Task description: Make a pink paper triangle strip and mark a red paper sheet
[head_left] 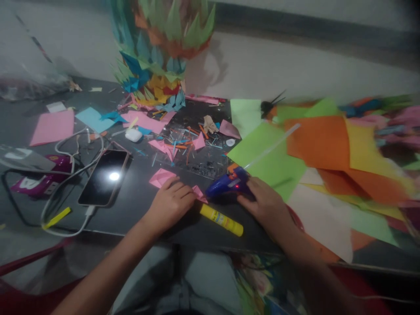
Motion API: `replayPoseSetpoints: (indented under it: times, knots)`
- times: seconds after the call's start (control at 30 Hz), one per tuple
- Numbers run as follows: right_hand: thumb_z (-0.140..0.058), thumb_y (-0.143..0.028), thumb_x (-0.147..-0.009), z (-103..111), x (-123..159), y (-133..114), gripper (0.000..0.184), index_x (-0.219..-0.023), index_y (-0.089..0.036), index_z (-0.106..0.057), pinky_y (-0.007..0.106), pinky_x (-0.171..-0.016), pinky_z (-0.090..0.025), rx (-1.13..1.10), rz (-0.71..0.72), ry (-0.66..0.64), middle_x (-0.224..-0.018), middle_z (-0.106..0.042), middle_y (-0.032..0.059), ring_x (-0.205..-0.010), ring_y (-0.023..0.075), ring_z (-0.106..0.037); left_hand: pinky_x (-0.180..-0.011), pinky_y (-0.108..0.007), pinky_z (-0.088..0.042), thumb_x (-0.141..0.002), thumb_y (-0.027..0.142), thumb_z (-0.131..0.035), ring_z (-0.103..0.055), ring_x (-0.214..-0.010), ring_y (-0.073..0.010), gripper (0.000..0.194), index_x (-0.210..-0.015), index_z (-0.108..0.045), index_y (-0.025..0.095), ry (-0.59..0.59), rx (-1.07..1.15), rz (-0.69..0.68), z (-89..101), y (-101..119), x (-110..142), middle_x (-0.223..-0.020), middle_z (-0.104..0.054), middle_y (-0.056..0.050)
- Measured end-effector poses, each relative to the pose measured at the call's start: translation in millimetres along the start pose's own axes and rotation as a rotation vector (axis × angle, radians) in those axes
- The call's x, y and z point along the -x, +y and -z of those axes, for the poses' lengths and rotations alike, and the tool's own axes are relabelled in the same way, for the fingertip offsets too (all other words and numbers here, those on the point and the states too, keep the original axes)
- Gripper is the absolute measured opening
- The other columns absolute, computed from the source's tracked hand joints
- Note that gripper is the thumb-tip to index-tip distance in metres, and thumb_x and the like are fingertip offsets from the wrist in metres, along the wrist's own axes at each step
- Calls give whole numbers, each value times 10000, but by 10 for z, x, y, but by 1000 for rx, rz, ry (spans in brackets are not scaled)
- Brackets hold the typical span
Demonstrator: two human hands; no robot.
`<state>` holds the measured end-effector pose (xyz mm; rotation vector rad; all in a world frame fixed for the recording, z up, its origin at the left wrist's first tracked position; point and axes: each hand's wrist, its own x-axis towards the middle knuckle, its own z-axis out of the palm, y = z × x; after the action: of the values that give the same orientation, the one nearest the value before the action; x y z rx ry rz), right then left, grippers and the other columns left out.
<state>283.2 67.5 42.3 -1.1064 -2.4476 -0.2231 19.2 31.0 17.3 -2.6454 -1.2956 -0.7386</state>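
Observation:
My left hand (pixel 172 201) is closed over folded pink paper, its fingers curled on the table. One pink piece (pixel 161 177) shows beyond the knuckles, and a small pink tip (pixel 200 194) pokes out by the fingertips. My right hand (pixel 265 201) grips the back part of a blue hot glue gun (pixel 226 183) with a red light on; its nozzle points left toward my left hand. A clear glue stick (pixel 272 146) juts from the gun's rear. Between my hands lies a yellow glue stick tube (pixel 223 221), close to the left fingers.
Left are a phone (pixel 104 178) on a white cable and a purple-and-grey power strip (pixel 49 173). Paper scraps (pixel 187 144) litter the middle. Colored sheets (pixel 315 142) overlap at right. A tall folded-paper model (pixel 157 57) stands by the wall.

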Motion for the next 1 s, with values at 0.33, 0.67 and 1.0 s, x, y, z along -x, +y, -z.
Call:
replayPoseSetpoints:
  times: [0.33,0.67,1.0]
  knots:
    - [-433,-281,-879,-17,60,8,221,-1039,-162,-530,388,-767,-510,-4,-12,-33,-948,-625,117,-908,251,-590,-829,-330,-361,-893,171,-451,-533,-710,-134,215,-744,-605,192,16,-14,-19,35,6,-18,-746,-646,20]
    - [-398,-262,-905,56,90,26,247,-1071,-122,-515,379,-788,-510,88,81,-12,-984,-620,150,-946,254,-585,-823,-331,-365,-889,180,-460,-519,-698,-136,205,-743,-603,202,19,-27,-15,7,-4,-19,-741,-641,18]
    - [-369,-272,-913,155,33,43,243,-1053,-147,-523,362,-766,-512,95,119,-33,-935,-628,119,-900,230,-601,-853,-352,-367,-860,186,-500,-529,-726,-150,150,-772,-620,198,8,-5,5,-38,-28,7,-768,-644,4]
